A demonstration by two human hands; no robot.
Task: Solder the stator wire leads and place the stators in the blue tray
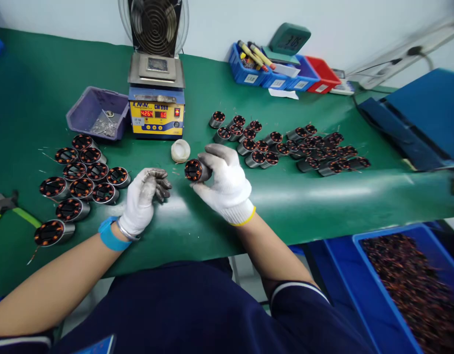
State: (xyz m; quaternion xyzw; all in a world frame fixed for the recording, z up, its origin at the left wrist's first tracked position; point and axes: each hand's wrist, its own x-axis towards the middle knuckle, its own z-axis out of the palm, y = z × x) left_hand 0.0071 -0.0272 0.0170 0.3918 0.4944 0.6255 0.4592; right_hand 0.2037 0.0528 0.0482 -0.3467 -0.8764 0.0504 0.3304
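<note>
In a white glove with a yellow cuff, my right hand [227, 182] grips a motor stator [194, 170], a metal cylinder whose dark end with copper windings faces left. My left hand [143, 199], gloved with grey-stained fingertips, is held over the table with its fingers stretched out and nothing in them. A small round white pot [180, 150] stands just beyond the held stator. Left of my left hand sits a cluster of similar stators [82, 188]. A second group of stators [261, 146] spreads out to the right of my right hand.
A yellow-blue solder pot unit [157, 115] with a fan [155, 24] behind it stands at the back. Beside it is a purple bin [96, 101] with metal scraps. Green-handled cutters [8, 202] lie far left. Small blue bins [251, 73] line the wall; a blue crate [381, 280] is lower right.
</note>
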